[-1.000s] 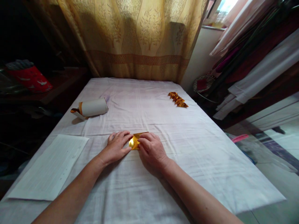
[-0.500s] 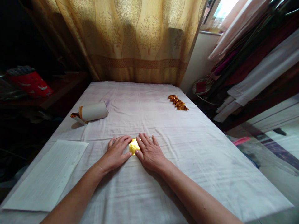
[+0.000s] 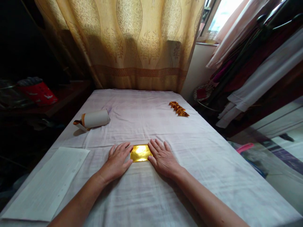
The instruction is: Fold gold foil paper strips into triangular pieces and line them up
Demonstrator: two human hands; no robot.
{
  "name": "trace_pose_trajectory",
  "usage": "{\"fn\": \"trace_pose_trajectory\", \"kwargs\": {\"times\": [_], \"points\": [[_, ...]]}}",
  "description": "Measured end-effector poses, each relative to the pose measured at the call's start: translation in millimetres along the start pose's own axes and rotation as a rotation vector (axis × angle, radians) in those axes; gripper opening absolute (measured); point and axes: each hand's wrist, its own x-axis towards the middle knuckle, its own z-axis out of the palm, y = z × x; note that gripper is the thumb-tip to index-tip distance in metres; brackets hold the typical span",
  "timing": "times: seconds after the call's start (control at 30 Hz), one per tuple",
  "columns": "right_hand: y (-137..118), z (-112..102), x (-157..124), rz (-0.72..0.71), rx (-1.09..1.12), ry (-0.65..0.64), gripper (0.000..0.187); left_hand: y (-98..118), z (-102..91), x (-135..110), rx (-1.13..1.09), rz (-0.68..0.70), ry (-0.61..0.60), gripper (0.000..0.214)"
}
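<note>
A shiny gold foil paper rectangle (image 3: 141, 153) lies flat on the cloth-covered table (image 3: 203, 170), between my two hands. My left hand (image 3: 117, 158) rests palm down with its fingers stretched out, thumb and fingertips touching the sheet's left edge. On the opposite edge lies my right hand (image 3: 163, 156), also flat, its fingers slightly spread and their tips on the foil. Parts of both short edges are hidden under my fingers.
Several folded gold foil pieces (image 3: 179, 109) sit in a row at the back right. At the left are a pale roll (image 3: 96, 119) with a foil end and a printed paper sheet (image 3: 49, 183). A curtain (image 3: 132, 60) hangs behind; clothes (image 3: 258, 75) hang at the right.
My right hand has slid to the right, uncovering more of the gold foil between my hands. The left hand keeps its place at the left edge. The view has tipped up slightly.
</note>
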Motion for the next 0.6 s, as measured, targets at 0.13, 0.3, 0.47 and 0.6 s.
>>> {"fn": "trace_pose_trajectory", "kwargs": {"times": [0.13,0.3,0.47,0.6], "points": [[-1.7,0.5,0.0,-0.003,-0.004,0.022,0.059,18.1,7.3,-7.9,0.078,0.082,0.081,0.054],[-1.2,1.5,-0.4,-0.007,-0.001,0.038,0.058,41.5,16.1,-14.1,0.083,0.274,-0.011,0.065],[-1.0,1.7,-0.3,-0.015,0.011,0.046,0.058,38.1,17.4,-16.8,0.111,0.297,0.012,0.074],[-1.6,0.9,-0.6,-0.007,0.02,0.034,0.059,23.0,11.0,-23.6,0.099,0.334,-0.06,0.073]]}}
